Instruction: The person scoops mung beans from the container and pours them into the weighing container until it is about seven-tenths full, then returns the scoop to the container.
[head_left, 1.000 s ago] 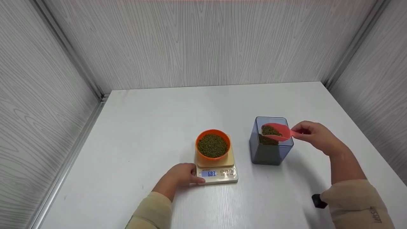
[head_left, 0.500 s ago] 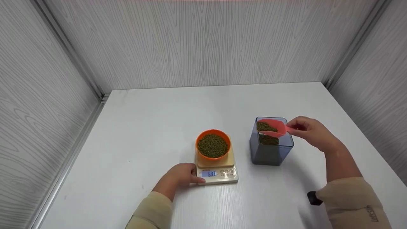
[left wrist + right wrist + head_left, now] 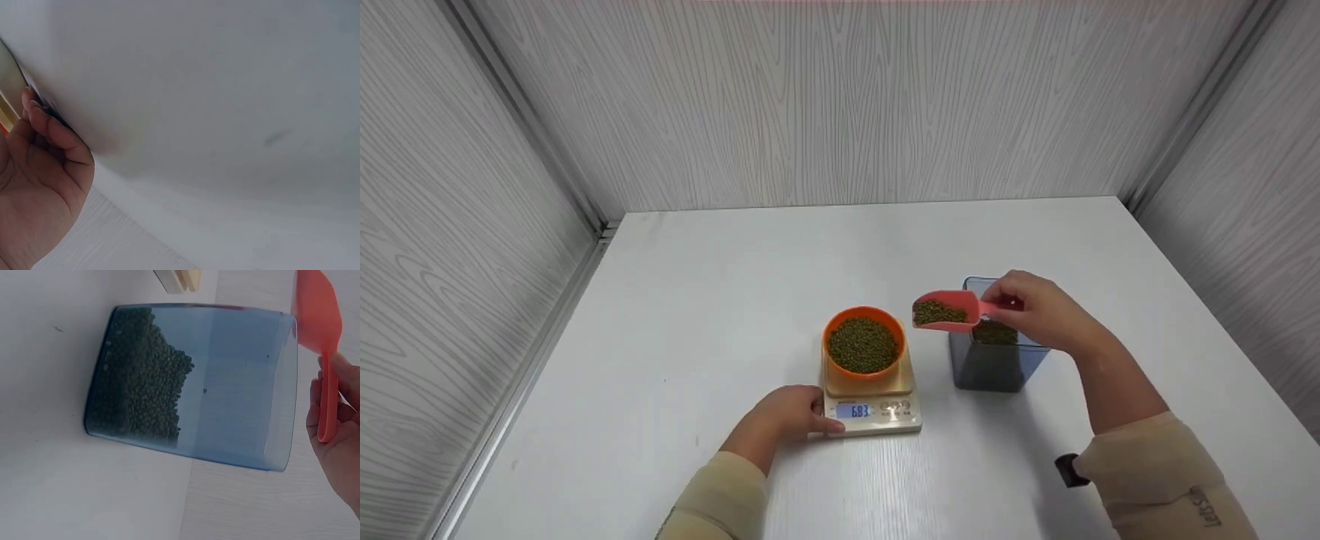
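My right hand (image 3: 1039,311) grips the handle of a red scoop (image 3: 318,312) heaped with small green beans (image 3: 939,312). The scoop is held level in the air, just left of the clear blue container's rim. That container (image 3: 236,382) stands upright with more beans in its lower part. To its left, an orange bowl (image 3: 830,360) full of green beans sits on a kitchen scale (image 3: 877,430) whose display reads 683, perhaps with a decimal point. My left hand (image 3: 789,412) holds the scale's front left corner, thumb on top; in the left wrist view its fingers curl at the edge.
The white table (image 3: 720,300) reaches back to a wood-grain panel (image 3: 840,105), with similar panels on the left and right. A small black object (image 3: 1070,470) is attached at the right sleeve.
My right hand has lifted the loaded scoop from inside the container and moved it left, past the rim toward the bowl. The left hand, scale and bowl have stayed put.
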Demonstrator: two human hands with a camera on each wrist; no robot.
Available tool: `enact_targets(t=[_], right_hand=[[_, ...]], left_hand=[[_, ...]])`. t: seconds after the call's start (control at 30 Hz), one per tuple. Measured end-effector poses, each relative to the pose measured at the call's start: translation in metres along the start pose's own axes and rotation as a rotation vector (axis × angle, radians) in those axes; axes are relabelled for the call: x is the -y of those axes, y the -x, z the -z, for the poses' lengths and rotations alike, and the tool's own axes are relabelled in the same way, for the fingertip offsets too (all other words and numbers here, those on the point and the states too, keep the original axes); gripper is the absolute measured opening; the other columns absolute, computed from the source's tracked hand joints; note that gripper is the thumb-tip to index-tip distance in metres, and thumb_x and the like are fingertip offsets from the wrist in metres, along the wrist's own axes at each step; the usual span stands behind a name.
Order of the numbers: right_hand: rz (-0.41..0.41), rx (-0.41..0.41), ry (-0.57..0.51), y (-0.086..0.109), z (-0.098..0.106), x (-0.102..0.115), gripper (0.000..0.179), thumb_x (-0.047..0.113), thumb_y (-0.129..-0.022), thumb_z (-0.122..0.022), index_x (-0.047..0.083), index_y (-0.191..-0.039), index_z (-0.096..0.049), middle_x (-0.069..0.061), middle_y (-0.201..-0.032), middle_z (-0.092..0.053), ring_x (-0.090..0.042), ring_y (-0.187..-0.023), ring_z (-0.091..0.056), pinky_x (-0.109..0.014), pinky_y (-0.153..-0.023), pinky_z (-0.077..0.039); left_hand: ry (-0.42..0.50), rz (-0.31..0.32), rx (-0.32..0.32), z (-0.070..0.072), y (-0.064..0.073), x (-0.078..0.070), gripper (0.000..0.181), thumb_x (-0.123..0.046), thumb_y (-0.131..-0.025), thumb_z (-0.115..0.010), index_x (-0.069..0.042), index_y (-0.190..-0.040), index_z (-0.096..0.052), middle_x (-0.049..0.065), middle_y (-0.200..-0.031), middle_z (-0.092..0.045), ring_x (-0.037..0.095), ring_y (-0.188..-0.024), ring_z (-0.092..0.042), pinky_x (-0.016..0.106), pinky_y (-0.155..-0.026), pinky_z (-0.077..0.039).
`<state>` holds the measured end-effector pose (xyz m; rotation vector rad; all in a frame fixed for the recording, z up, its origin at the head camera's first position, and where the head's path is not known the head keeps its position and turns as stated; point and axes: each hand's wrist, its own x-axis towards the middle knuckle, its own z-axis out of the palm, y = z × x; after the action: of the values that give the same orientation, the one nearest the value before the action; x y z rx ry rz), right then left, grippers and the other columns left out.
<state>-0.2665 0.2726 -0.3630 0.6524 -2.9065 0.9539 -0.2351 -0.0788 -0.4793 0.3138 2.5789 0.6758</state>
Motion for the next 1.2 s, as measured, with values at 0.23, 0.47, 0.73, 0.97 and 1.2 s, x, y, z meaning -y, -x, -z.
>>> enact_targets(t=[0.23, 0.47, 0.73, 0.97, 1.2], right_hand=[[0.043, 0.019, 0.116, -0.011, -0.012, 0.022, 0.008, 0.010, -0.084, -0.064, 0.008, -0.092, -0.065, -0.002, -0.087, -0.055, -0.017, -0.079, -0.049, -0.033, -0.069, -0.045], [0.086, 0.042, 0.204, -0.018, -0.019, 0.035, 0.010, 0.005, -0.082, -0.065, 0.005, -0.092, -0.066, -0.004, -0.089, -0.056, -0.018, -0.081, -0.052, -0.033, -0.071, -0.046], [0.071, 0.044, 0.236, -0.020, -0.021, 0.042, 0.013, 0.005, -0.082, -0.065, 0.006, -0.095, -0.066, -0.004, -0.091, -0.056, -0.019, -0.081, -0.053, -0.034, -0.071, -0.047], [0.078, 0.042, 0.245, -0.021, -0.021, 0.047, 0.012, 0.005, -0.082, -0.065, 0.005, -0.094, -0.067, -0.005, -0.089, -0.056, -0.018, -0.079, -0.053, -0.033, -0.070, -0.048], [0.095, 0.045, 0.265, -0.021, -0.022, 0.055, 0.013, 0.002, -0.081, -0.065, 0.006, -0.093, -0.067, -0.005, -0.088, -0.057, -0.019, -0.079, -0.054, -0.032, -0.070, -0.049]], left_hand=[[-0.012, -0.004, -0.001, 0.000, -0.001, -0.001, 0.043, -0.051, -0.070, -0.072, -0.015, -0.073, -0.050, -0.002, -0.067, -0.045, 0.016, -0.069, -0.044, 0.032, -0.063, -0.034], [-0.015, 0.000, 0.010, 0.000, -0.001, -0.002, 0.044, -0.051, -0.070, -0.072, -0.013, -0.072, -0.049, -0.002, -0.066, -0.044, 0.016, -0.068, -0.043, 0.032, -0.062, -0.033], [-0.013, -0.001, 0.011, -0.002, -0.004, 0.001, 0.045, -0.053, -0.070, -0.072, -0.014, -0.072, -0.049, -0.002, -0.065, -0.045, 0.016, -0.067, -0.044, 0.031, -0.061, -0.033], [-0.013, -0.001, 0.009, -0.002, -0.004, 0.002, 0.046, -0.054, -0.069, -0.071, -0.014, -0.072, -0.049, -0.002, -0.066, -0.045, 0.016, -0.068, -0.044, 0.031, -0.061, -0.033], [-0.005, 0.002, 0.016, -0.002, -0.004, 0.002, 0.046, -0.054, -0.069, -0.071, -0.014, -0.073, -0.049, -0.002, -0.067, -0.044, 0.016, -0.069, -0.044, 0.032, -0.063, -0.033]])
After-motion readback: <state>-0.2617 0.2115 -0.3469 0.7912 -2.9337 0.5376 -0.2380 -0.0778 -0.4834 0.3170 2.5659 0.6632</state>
